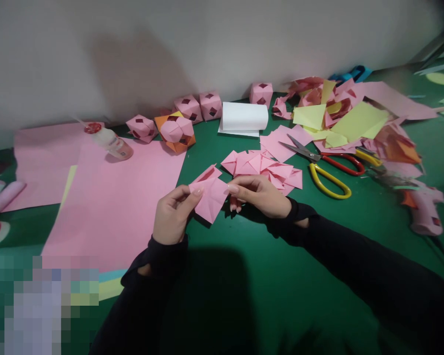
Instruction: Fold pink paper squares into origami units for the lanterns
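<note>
Here's the folded pink paper (211, 203), up in front of us between both hands, over the green surface (214, 286). One corner points down toward our side, and a folded flap slants away to the right from the left thumb. Its long axis? With those layers overlapping, we can't tell. And here's the relation that counts: the left hand (172, 217) is clamped on the left side, thumb laid over the face, while the right hand (261, 195) has just the right-hand corner, pinched at the thumb tip. So the paper lies right of one hand, left of the other, touching both; neither is nearer! Just beyond the right hand, we've got a heap of folded pink pieces (264, 165). Further right, scissors (317, 159) lie with blades parted, then a pink glue gun (425, 212). Over to our left, a large pink sheet (122, 217) carries a small bottle (113, 142).
</note>
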A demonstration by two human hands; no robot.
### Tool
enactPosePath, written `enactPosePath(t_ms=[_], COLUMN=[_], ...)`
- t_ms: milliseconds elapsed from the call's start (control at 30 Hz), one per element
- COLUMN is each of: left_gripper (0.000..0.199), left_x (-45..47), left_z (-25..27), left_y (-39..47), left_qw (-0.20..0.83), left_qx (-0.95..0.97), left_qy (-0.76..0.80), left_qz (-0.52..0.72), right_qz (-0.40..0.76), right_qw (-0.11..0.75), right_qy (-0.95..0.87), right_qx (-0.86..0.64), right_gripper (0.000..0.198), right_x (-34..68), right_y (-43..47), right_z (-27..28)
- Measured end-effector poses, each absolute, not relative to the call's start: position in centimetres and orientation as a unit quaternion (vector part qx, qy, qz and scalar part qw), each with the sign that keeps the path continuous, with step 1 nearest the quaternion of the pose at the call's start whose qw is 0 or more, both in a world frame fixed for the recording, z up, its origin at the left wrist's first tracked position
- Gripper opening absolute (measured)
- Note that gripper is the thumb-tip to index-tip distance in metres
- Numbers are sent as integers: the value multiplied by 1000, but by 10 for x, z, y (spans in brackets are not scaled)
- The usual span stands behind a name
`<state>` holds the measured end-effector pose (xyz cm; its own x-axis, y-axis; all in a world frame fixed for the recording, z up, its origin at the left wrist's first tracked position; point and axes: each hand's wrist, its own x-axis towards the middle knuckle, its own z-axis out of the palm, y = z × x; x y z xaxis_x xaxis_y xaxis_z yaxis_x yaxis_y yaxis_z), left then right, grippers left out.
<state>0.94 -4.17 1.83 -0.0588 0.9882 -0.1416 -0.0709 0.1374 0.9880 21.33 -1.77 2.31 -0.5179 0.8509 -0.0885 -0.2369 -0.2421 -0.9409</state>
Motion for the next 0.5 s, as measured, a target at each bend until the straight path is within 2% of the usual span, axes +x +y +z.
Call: enactPosePath(t_ms=[500], left_gripper=[26], left_x=[10], left_z=[20], left_y=[-43], left_qw=[519], left_qx=[457], left_qy=[549], left_qz=[470], right_qz=[718], right_qw=[359], right_qy=[-498], right_qx=[-328], right_gripper=[32], right_x=[214], right_y=[-17], right_z=[27])
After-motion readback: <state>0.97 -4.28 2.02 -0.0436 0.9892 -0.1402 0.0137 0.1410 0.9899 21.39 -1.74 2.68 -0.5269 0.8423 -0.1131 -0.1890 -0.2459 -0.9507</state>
